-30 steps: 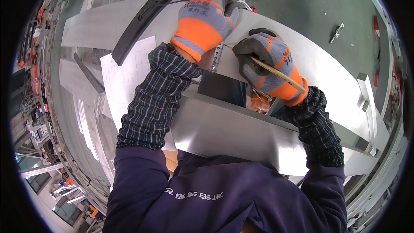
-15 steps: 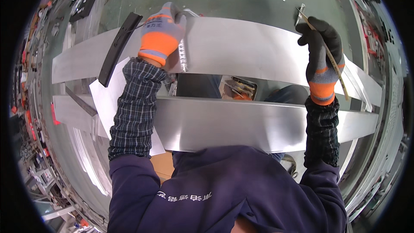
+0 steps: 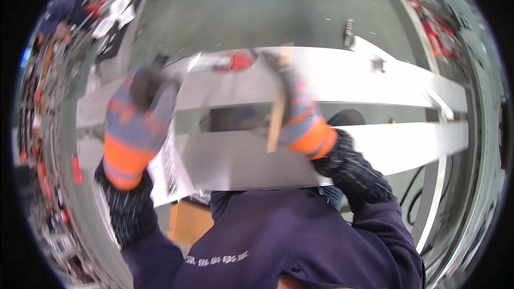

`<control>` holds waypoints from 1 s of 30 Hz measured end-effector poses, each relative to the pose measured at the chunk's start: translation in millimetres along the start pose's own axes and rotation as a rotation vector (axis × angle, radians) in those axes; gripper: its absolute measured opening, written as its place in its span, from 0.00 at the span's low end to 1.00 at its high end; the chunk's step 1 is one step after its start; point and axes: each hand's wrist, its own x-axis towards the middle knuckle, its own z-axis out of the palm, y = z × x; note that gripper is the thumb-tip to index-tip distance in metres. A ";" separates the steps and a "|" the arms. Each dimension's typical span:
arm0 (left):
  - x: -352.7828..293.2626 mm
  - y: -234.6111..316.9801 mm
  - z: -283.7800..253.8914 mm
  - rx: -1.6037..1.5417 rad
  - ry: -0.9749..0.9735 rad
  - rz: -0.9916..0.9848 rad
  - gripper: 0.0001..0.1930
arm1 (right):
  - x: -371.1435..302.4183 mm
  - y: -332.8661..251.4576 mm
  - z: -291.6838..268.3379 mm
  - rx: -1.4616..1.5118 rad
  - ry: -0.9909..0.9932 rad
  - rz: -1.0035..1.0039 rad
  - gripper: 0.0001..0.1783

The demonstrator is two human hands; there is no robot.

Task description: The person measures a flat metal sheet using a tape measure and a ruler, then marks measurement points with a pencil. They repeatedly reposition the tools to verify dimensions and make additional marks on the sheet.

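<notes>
My right hand (image 3: 304, 109), in a grey and orange glove, is over the middle of two long silver metal panels. Its fingers are closed around a thin wooden stick (image 3: 276, 120), which stands nearly upright in the view. My left hand (image 3: 134, 123), gloved alike, is above the panels' left part, beside a white paper sheet (image 3: 167, 174). Motion smears its fingers, so what it holds, if anything, cannot be made out. Between the hands, a blurred red and silver object (image 3: 238, 62) appears over the far panel (image 3: 332, 72). The near panel (image 3: 246, 163) runs closer to my body.
A small metal piece (image 3: 349, 32) is beyond the far panel. Below the paper sits a cardboard box (image 3: 188, 222). Cluttered shelves or racks line the left side. Red items (image 3: 436, 40) lie at the far right, and dark cables (image 3: 415, 195) hang at the lower right.
My right hand has swung left to the middle, carrying the stick. My left hand has come nearer and further left. The view has shifted, and the long black bar no longer shows clearly.
</notes>
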 end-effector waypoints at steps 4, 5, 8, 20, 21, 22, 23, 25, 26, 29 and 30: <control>-39.1 38.9 -30.9 -0.752 -0.254 -0.668 0.03 | -10.0 -23.9 26.1 0.257 -0.171 0.091 0.37; -52.9 42.3 -27.8 -0.803 -0.293 -0.681 0.03 | -17.2 -28.3 25.2 0.249 -0.270 0.104 0.33; -77.1 34.7 -16.5 -0.673 -0.457 -0.429 0.06 | -41.9 -35.6 17.9 0.281 -0.409 0.096 0.26; -158.6 11.6 -26.5 -0.877 -0.162 -0.672 0.20 | -53.9 -87.2 -6.9 0.036 -0.779 0.377 0.25; -172.9 4.4 -37.3 -0.827 -0.081 -0.764 0.20 | -57.0 -86.0 -8.3 0.011 -0.762 0.402 0.25; -189.8 -4.7 -49.7 -0.775 0.001 -0.852 0.19 | -60.1 -84.2 -10.1 -0.006 -0.728 0.395 0.25; -210.7 -13.4 -58.9 -0.762 0.066 -0.907 0.19 | -63.4 -80.1 -13.4 -0.015 -0.692 0.387 0.26; -258.1 -29.4 -66.3 -0.675 0.217 -1.001 0.18 | -65.5 -72.4 -26.4 -0.054 -0.669 0.332 0.25; -278.0 -37.1 -69.0 -0.601 0.297 -1.034 0.17 | -66.4 -75.8 -34.5 -0.072 -0.661 0.514 0.26; -344.1 -60.5 -81.2 -0.449 0.444 -1.089 0.18 | -81.8 -51.8 -70.9 -0.194 -0.646 0.355 0.28; -364.0 -71.5 -76.8 -0.419 0.483 -1.085 0.19 | -86.4 -48.5 -81.8 -0.204 -0.624 0.380 0.28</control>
